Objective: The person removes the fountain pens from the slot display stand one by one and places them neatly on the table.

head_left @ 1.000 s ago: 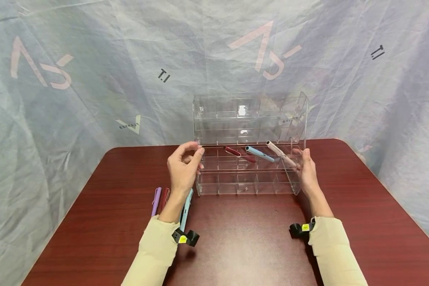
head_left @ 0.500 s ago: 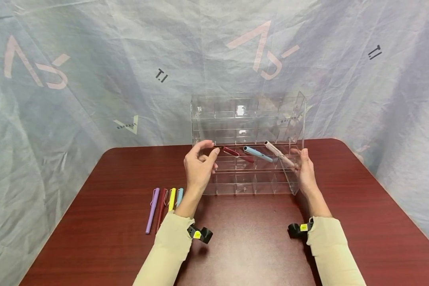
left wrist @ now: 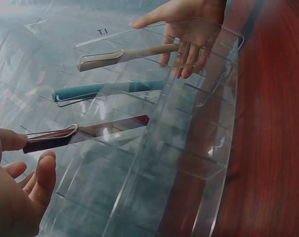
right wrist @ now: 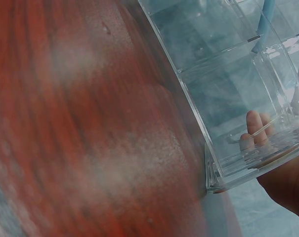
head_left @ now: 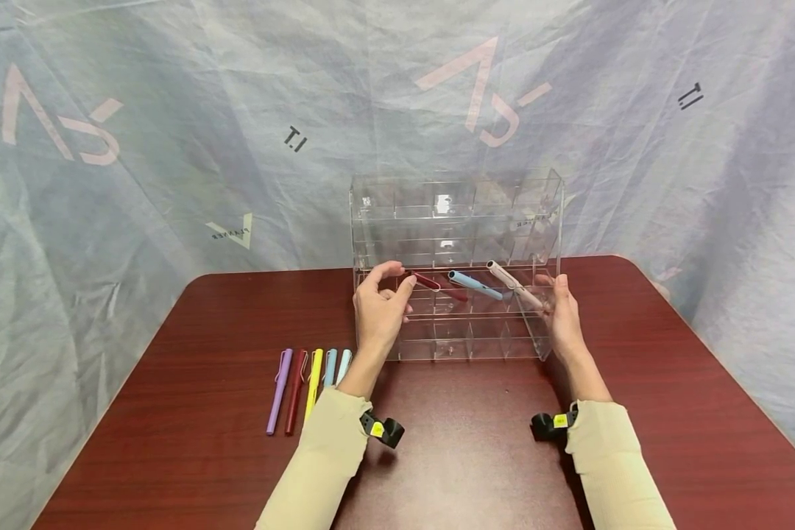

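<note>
A clear rack [head_left: 460, 254] stands on the red-brown bench [head_left: 477, 442]. In front and left of the rack lie, side by side, a purple pen [head_left: 279, 391], red pen [head_left: 295, 391], yellow pen [head_left: 314, 379], blue pen [head_left: 330, 366] and pale pen [head_left: 344, 363].

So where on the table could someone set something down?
Bare table lies between the sleeves in front of the clear rack, right of the right hand, and left of the pen row. It's crowded around that row and the left sleeve, and in the rack, at the left hand and three slanted pens.
</note>
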`<state>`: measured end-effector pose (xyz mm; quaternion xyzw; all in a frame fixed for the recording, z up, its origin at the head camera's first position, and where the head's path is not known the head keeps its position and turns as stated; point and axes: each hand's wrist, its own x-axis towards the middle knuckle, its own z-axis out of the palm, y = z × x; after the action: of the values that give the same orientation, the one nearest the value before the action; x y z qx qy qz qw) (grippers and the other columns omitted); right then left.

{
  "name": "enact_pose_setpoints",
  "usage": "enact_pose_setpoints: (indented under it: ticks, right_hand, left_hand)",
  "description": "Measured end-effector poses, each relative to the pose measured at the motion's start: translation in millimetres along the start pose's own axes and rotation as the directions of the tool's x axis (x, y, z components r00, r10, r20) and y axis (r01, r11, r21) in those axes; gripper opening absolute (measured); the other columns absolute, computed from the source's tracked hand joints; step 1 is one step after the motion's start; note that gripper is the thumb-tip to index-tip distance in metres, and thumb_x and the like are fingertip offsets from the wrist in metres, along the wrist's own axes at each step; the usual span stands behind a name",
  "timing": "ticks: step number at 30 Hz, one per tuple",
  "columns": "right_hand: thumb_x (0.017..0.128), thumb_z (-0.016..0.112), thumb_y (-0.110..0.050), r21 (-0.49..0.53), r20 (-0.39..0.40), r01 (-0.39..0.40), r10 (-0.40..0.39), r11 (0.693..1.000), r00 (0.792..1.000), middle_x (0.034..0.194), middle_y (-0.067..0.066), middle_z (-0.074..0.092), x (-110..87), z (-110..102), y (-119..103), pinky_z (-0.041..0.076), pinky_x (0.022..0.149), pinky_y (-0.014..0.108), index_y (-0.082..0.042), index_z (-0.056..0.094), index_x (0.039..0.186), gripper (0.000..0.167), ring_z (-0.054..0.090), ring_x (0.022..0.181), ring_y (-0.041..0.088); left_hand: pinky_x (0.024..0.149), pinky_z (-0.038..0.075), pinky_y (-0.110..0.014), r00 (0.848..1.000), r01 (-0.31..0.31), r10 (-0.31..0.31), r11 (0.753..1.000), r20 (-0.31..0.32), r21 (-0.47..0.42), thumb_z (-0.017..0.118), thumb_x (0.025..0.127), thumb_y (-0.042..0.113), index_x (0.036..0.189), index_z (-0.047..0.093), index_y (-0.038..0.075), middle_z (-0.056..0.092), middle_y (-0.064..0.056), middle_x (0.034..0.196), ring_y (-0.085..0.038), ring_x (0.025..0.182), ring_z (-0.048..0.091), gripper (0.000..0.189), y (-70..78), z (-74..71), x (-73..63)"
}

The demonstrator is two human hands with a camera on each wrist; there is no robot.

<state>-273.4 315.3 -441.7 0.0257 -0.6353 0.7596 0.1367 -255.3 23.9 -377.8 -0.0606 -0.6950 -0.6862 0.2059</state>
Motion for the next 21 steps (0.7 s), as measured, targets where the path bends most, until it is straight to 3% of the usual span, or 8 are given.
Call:
enact_pose_setpoints:
  ticks: [3,10,16,18,21]
  right_hand:
    - [0.104,0.029,-0.058,-0.011,-0.001,0.0,0.0,1.0,1.0,0.093,-0.015,0.068,-0.6,0.4,-0.1,0.048,0.072,0.017,-0.003,0.048,0.129,0.064,0.068,0.084,-0.001]
    - [0.104,0.028,-0.058,-0.02,-0.012,-0.01,0.009,1.0,1.0,0.094,-0.016,0.068,-1.0,0.4,0.0,0.048,0.073,0.018,-0.008,0.052,0.126,0.059,0.067,0.085,-0.001]
    - [0.104,0.029,-0.059,-0.031,-0.018,-0.01,0.009,0.999,1.0,0.094,-0.017,0.069,-0.6,0.4,0.2,0.049,0.075,0.018,-0.014,0.055,0.122,0.055,0.066,0.085,-0.002]
    - [0.104,0.029,-0.059,-0.035,-0.02,-0.009,0.008,0.999,1.0,0.094,-0.017,0.07,-0.6,0.3,0.3,0.049,0.075,0.018,-0.014,0.055,0.122,0.055,0.064,0.085,-0.002]
    - [0.103,0.03,-0.06,-0.037,-0.025,-0.008,0.007,0.999,1.0,0.094,-0.017,0.07,-0.8,0.2,0.1,0.048,0.074,0.018,-0.016,0.055,0.122,0.055,0.063,0.085,-0.002]
  left_hand:
    - [0.041,0.054,-0.043,1.0,0.023,-0.023,1.0,0.003,0.002,0.075,0.088,0.013,0.113,0.069,0.005,0.072,-0.012,0.113,-0.01,0.043,0.058,0.028,-1.9,4.1,-0.6]
    - [0.036,0.049,-0.024,0.998,0.057,-0.056,0.997,0.038,-0.046,0.072,0.089,0.01,0.117,0.067,0.0,0.071,-0.017,0.112,-0.007,0.041,0.055,0.031,-6.0,13.4,-2.5]
    - [0.035,0.049,-0.026,0.995,0.085,-0.082,0.996,0.053,-0.039,0.072,0.088,0.01,0.113,0.068,0.0,0.07,-0.023,0.075,-0.007,0.039,0.054,0.027,-9.4,20.7,-4.3]
    - [0.034,0.049,-0.028,0.995,0.083,-0.081,0.996,0.055,-0.037,0.072,0.088,0.01,0.111,0.068,-0.001,0.067,-0.028,0.069,-0.009,0.038,0.055,0.026,-10.4,23.0,-4.8]
    - [0.035,0.051,-0.035,0.996,0.074,-0.072,0.996,0.061,-0.042,0.072,0.088,0.01,0.108,0.068,-0.001,0.069,-0.03,0.074,-0.01,0.038,0.055,0.023,-12.3,26.8,-5.7]
